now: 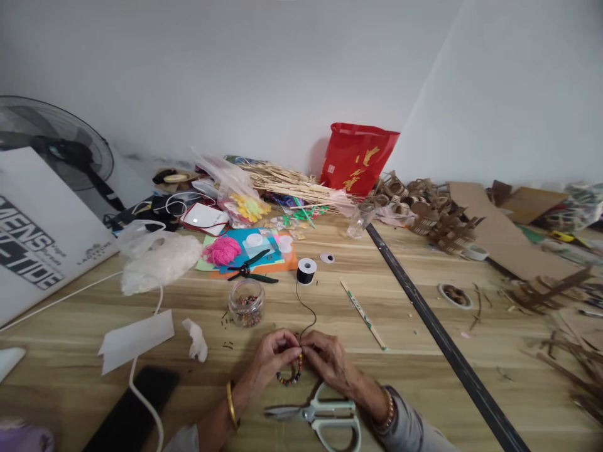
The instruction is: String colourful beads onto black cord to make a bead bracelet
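Observation:
Between my hands hangs a small loop of colourful beads, a beaded bracelet, with black cord at its top. My left hand pinches the bracelet's cord end. Close against it, my right hand pinches the cord too, fingertips nearly touching the left's. A black cord runs up from the fingers to a white-rimmed spool. Scissors with pale green handles lie just below my hands, blades pointing left. A clear jar of mixed beads stands up and left of them.
Black pliers and pink yarn lie on coloured paper at the back. A bamboo stick in a printed wrapper lies to the right, before a dark strip. A phone-like dark slab, crumpled tissue and white cable are at left.

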Demonstrator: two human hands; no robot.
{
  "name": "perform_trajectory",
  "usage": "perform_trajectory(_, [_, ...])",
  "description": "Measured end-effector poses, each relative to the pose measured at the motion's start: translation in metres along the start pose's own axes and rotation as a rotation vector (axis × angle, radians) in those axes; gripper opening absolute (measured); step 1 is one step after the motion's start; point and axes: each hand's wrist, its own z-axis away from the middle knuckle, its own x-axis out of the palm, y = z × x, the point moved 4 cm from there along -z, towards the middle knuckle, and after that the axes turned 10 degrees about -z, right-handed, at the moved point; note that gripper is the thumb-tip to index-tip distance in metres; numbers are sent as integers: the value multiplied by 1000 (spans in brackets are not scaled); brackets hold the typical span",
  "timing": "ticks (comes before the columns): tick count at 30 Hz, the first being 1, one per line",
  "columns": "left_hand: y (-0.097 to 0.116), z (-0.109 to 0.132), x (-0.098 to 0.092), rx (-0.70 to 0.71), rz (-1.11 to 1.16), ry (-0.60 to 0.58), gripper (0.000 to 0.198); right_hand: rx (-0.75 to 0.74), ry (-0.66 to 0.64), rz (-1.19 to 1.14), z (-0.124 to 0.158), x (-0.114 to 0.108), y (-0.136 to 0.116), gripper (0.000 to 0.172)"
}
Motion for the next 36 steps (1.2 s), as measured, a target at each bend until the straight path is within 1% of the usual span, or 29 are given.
perform_trajectory(3, [4, 2, 0, -9, 6, -3, 32, 8, 28, 15, 0, -1, 3, 24])
perform_trajectory(6, [8, 3, 1, -13, 9, -17, 30, 29, 73, -16, 0, -2, 5, 21])
perform_trajectory(10, [6, 1, 1, -11, 14, -15, 29, 53, 105, -58, 0, -2, 6, 20])
perform_trajectory(14, [5, 0, 1, -12, 13, -7, 29, 62, 114, -41, 1, -2, 6, 21])
perform_trajectory(19, [8, 2, 2, 4, 5, -24, 31, 58, 79, -71, 0, -3, 2, 24])
perform_trajectory(24, [6, 1, 1, 36, 2, -72, 32, 120, 2, -151, -1, 0, 3, 33])
perform_trajectory(28, [0, 1, 4, 48, 23, -157, 33, 191, -44, -300, 0, 3, 5, 36])
perform_trajectory(30, [-2, 2, 7, 52, 18, -177, 33, 236, -67, -382, 0, 4, 6, 37])
perform_trajectory(32, [-3, 2, 9, 63, -2, -175, 33, 266, -67, -431, 0, 4, 6, 37])
perform_trajectory(34, [-1, 2, 8, 93, -31, -154, 33, 280, -40, -453, 0, 2, 8, 38])
perform_trajectory(36, [4, 2, 5, 144, -82, -81, 34, 291, -23, -457, 1, 2, 12, 38])
